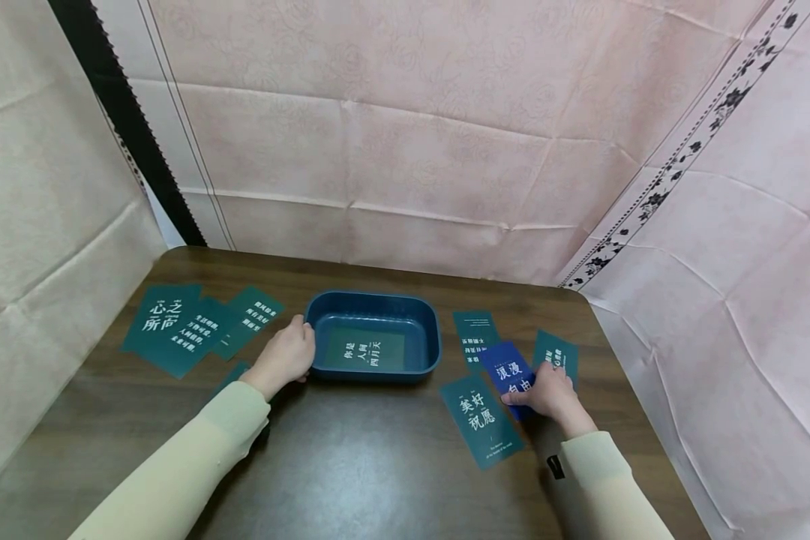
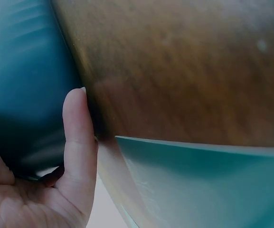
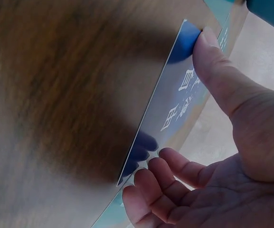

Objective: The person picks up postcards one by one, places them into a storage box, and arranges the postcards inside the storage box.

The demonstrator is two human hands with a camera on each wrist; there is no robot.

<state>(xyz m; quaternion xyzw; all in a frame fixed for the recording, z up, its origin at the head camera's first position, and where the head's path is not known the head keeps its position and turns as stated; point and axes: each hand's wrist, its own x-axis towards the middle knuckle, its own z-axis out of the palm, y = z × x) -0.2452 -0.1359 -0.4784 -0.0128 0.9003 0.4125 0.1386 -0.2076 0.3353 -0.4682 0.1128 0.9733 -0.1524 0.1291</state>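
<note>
A dark blue rectangular tray (image 1: pixel 430 341) stands on the table with a green card (image 1: pixel 386 349) printed in white characters inside. My left hand (image 1: pixel 286 356) holds its left end; the left wrist view shows the thumb along the tray's outer wall (image 2: pixel 23 71), the other fingers largely out of sight. On the right, my right hand (image 1: pixel 553 394) spans a blue card (image 1: pixel 509 371), thumb (image 3: pixel 212 54) at one long edge and fingertips along the opposite one. That card partly overlaps green cards, one above (image 1: pixel 474 324) and one below (image 1: pixel 482 431).
Several green cards (image 1: pixel 162 322) lie overlapping on the table's left, and another (image 1: pixel 232 375) is partly under the left forearm. One more green card (image 1: pixel 556 349) sits behind the right hand. The wooden table (image 1: pixel 364 457) meets pale hanging cloth (image 1: pixel 412 165) at the back and sides.
</note>
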